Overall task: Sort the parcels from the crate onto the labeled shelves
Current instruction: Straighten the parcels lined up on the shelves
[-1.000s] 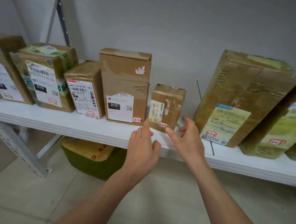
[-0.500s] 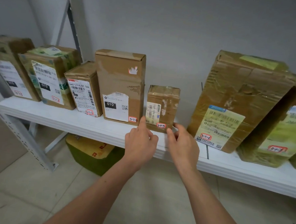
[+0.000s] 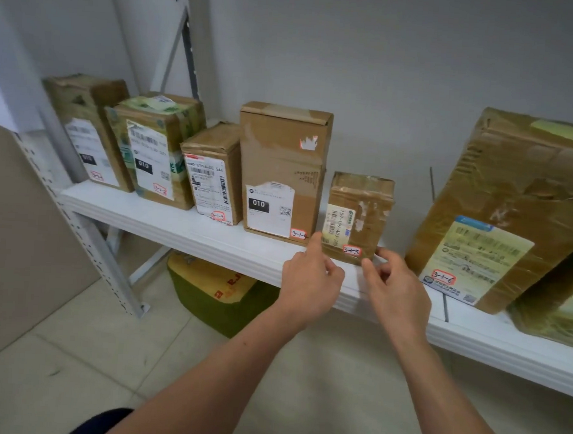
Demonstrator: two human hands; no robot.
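A small brown taped parcel (image 3: pixel 363 204) marked 3-1-5 stands upright on the white shelf (image 3: pixel 177 223), between a taller box marked 3-1-4 (image 3: pixel 281 169) and a big leaning box marked 3-1-6 (image 3: pixel 514 204). My left hand (image 3: pixel 311 282) touches the small parcel's lower left corner with its straight forefinger; its other fingers are curled. My right hand (image 3: pixel 398 290) sits at the lower right corner, thumb in front and forefinger against the side. No crate is in view.
Further left on the shelf stand parcels marked 3-1-3 (image 3: pixel 210 178) and 3-1-2 (image 3: pixel 155 148), plus one more (image 3: pixel 83 120). Another parcel (image 3: pixel 567 314) sits at the far right. A green and yellow parcel (image 3: pixel 213 289) lies on the floor under the shelf. The shelf's slotted upright (image 3: pixel 86 238) stands left.
Both hands moved forward from just short of the shelf edge to the small parcel's lower corners. My view has shifted closer and to the right.
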